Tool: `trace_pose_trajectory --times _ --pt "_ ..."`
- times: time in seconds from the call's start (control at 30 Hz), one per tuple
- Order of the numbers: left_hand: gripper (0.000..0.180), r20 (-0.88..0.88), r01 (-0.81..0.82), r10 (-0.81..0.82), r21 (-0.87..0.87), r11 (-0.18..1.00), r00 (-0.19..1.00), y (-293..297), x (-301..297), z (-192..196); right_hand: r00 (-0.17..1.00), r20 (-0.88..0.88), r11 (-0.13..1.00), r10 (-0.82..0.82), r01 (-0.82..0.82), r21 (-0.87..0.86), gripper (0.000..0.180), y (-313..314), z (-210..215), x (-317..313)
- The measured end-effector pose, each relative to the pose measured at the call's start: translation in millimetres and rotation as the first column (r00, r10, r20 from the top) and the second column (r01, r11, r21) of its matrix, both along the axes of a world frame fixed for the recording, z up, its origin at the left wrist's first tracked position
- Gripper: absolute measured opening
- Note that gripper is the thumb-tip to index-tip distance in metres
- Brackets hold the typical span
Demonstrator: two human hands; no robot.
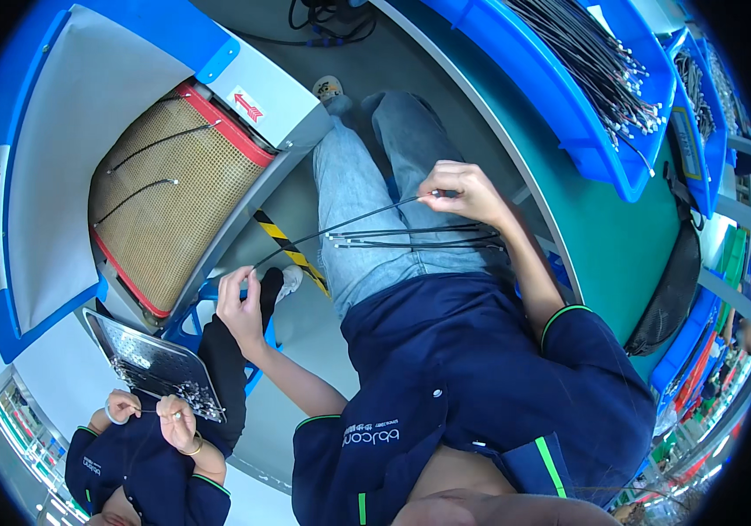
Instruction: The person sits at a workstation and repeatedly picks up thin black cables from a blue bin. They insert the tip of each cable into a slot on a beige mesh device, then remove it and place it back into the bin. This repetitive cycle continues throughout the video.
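A thin black cable (349, 223) is stretched between my two hands above my lap. My left hand (239, 302) pinches its lower end near the yellow-and-black striped edge (292, 250). My right hand (463, 188) grips its upper end over my jeans. Several more black cables with metal tips (410, 237) lie across my thighs, just under my right hand.
A tan mesh conveyor belt (160, 210) with a red rim carries two black cables at my left. A green table (608, 232) holds blue bins (568, 105) full of cables at my right. At the lower left, another person's hands (174, 421) work beside a metal tray (152, 359) of small parts.
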State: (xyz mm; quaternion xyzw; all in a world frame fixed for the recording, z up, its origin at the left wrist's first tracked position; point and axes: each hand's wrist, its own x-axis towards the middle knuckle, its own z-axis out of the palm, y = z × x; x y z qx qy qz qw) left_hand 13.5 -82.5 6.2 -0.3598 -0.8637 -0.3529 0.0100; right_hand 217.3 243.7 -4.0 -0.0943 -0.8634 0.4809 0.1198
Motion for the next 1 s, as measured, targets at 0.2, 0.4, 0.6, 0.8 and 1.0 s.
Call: trace_pose_trajectory --times 0.2,0.4,0.6,0.8,1.0 --pt "0.010 0.043 0.023 -0.022 -0.037 0.999 0.999 9 -28 12 0.998 -0.060 0.998 0.030 -0.027 0.056 0.008 1 2 -11" --pt "0.011 -0.070 0.077 -0.086 -0.122 0.989 0.994 30 -80 40 0.992 -0.091 0.990 0.092 -0.081 0.119 0.008 -4 7 -35" --pt "0.014 -0.167 0.099 -0.138 -0.219 0.971 0.976 40 -149 52 0.979 -0.148 0.978 0.137 -0.110 0.179 0.008 -22 12 -81" --pt "0.017 -0.084 0.121 -0.146 -0.248 0.961 0.986 36 -234 49 0.960 -0.268 0.977 -0.082 0.130 0.167 0.010 -53 3 -145" --pt "0.016 -0.017 0.087 -0.095 -0.273 0.958 0.995 35 -286 52 0.924 -0.327 0.944 -0.196 0.268 0.192 0.010 -78 -6 -200"
